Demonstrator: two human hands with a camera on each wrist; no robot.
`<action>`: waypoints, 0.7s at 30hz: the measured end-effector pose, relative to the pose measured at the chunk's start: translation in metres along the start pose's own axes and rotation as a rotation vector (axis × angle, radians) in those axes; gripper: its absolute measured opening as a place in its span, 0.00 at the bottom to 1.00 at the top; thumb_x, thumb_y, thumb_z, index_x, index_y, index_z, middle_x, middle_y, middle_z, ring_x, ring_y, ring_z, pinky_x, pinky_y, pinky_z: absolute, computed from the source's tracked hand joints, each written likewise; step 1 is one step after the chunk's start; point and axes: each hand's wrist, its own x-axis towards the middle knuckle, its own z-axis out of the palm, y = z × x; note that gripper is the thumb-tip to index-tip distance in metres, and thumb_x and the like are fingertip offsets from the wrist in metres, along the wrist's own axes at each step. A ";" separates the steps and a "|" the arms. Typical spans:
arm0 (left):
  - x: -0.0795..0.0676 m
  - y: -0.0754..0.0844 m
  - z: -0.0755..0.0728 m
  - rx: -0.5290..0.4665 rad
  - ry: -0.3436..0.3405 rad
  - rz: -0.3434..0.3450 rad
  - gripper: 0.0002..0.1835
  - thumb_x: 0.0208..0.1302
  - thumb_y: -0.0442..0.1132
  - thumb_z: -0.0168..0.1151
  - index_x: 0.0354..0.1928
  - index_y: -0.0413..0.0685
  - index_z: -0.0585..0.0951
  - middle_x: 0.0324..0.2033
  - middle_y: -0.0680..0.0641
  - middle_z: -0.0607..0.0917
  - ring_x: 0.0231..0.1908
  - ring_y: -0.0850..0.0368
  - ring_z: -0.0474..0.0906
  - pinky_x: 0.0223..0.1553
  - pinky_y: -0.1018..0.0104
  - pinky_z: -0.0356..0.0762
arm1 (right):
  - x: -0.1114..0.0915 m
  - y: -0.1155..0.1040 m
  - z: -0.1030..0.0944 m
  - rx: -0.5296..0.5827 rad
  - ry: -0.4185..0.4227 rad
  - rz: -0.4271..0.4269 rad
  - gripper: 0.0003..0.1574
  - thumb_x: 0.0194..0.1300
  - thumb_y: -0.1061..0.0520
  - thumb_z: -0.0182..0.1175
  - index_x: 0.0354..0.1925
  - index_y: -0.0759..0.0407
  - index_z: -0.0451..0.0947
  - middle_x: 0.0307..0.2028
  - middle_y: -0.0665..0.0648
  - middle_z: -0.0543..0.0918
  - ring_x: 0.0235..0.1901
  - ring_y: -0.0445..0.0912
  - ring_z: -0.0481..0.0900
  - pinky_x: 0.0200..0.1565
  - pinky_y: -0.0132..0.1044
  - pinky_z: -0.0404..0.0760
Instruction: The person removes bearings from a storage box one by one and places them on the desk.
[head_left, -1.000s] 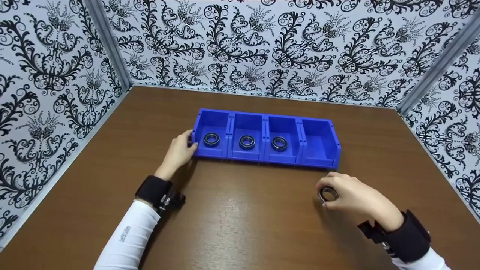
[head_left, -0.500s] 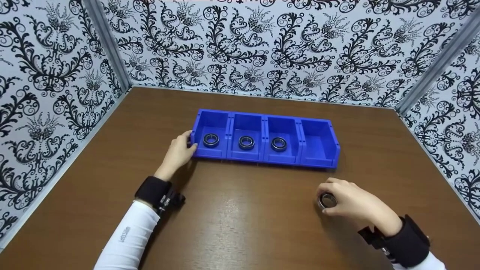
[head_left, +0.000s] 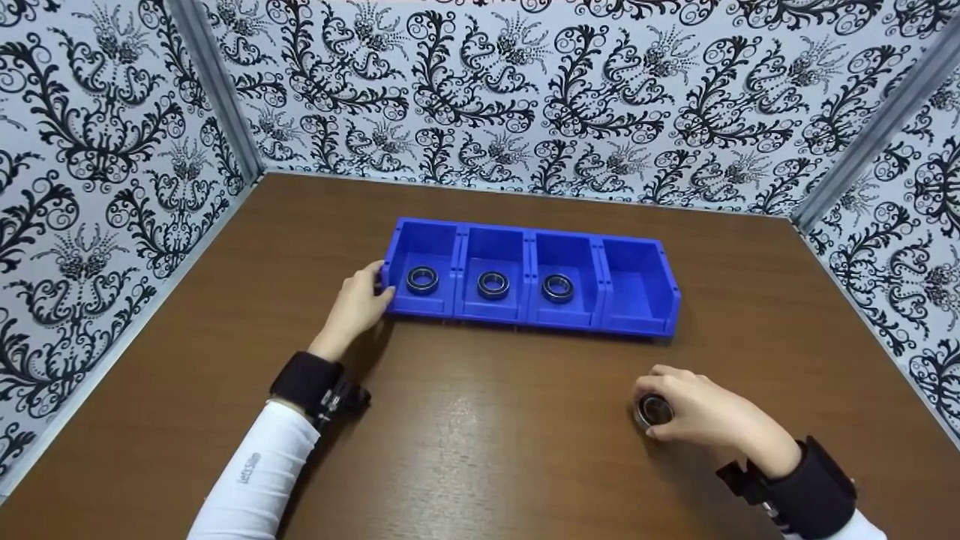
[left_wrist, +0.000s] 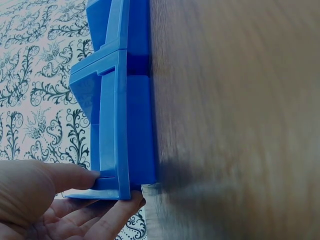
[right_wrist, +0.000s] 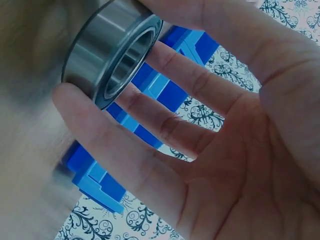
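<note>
My right hand (head_left: 705, 411) holds a steel ball bearing (head_left: 654, 410) by its rim, low over the wooden table. In the right wrist view the bearing (right_wrist: 112, 52) sits between the thumb and the fingers, its smooth outer ring showing; whether it touches the tabletop I cannot tell. A blue row of joined bins (head_left: 562, 319) lies farther back. At its left end my left hand (head_left: 358, 304) grips the side wall, thumb inside and fingers outside, as the left wrist view shows on the bin (left_wrist: 114, 135). Three similar bearings lie flat in the left bin (head_left: 422, 280), second bin (head_left: 493, 285) and third bin (head_left: 557, 288).
The brown table (head_left: 480, 450) stretches around the bins, with patterned walls (head_left: 525, 97) at its back and sides. Grey metal posts (head_left: 217, 90) stand at the corners. Each wrist wears a black strap (head_left: 307, 381) with a small camera.
My right hand has moved a little toward me and lower, and the bearing's tilt in its fingers has shifted slightly. The left hand and the bins look nearly unchanged.
</note>
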 end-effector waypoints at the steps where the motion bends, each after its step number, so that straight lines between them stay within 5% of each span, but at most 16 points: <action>1: 0.000 0.000 0.000 -0.001 0.002 0.000 0.27 0.71 0.29 0.56 0.70 0.27 0.68 0.64 0.25 0.77 0.65 0.32 0.77 0.69 0.43 0.75 | 0.000 0.000 0.001 0.003 -0.005 0.001 0.18 0.49 0.58 0.76 0.40 0.49 0.82 0.36 0.49 0.80 0.36 0.45 0.79 0.34 0.36 0.76; 21: 0.001 -0.002 0.001 0.004 0.010 0.005 0.28 0.71 0.29 0.56 0.70 0.25 0.68 0.63 0.25 0.78 0.65 0.32 0.77 0.69 0.42 0.75 | -0.001 0.004 0.010 0.039 -0.010 0.017 0.20 0.49 0.60 0.76 0.42 0.49 0.83 0.40 0.51 0.81 0.38 0.44 0.79 0.36 0.35 0.77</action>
